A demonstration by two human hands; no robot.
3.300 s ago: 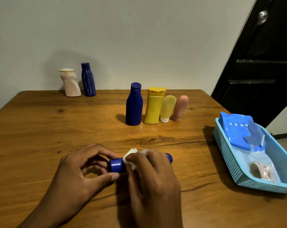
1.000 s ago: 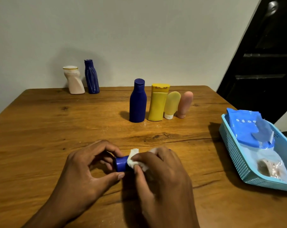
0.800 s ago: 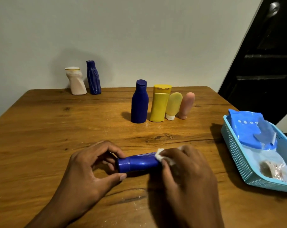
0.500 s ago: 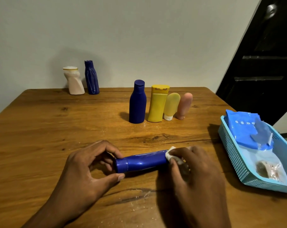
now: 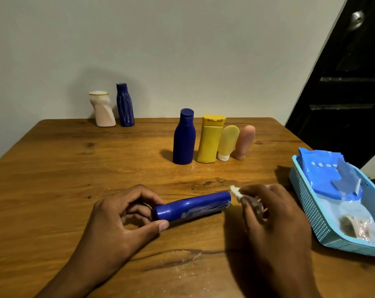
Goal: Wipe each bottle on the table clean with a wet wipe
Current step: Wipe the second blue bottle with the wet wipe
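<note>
Head view: two hands and a blue bottle lying on the table.
The left hand (image 5: 120, 220) pinches the cap end of the lying blue bottle (image 5: 193, 208) on the wooden table (image 5: 64, 168). The right hand (image 5: 272, 220), just past the bottle's other end, curls its fingers round a white wet wipe (image 5: 236, 191). Four bottles stand in a row behind.

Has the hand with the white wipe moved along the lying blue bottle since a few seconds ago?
Yes. The right hand with the wipe slid rightward off the lying blue bottle, from near its cap toward the blue basket.
</note>
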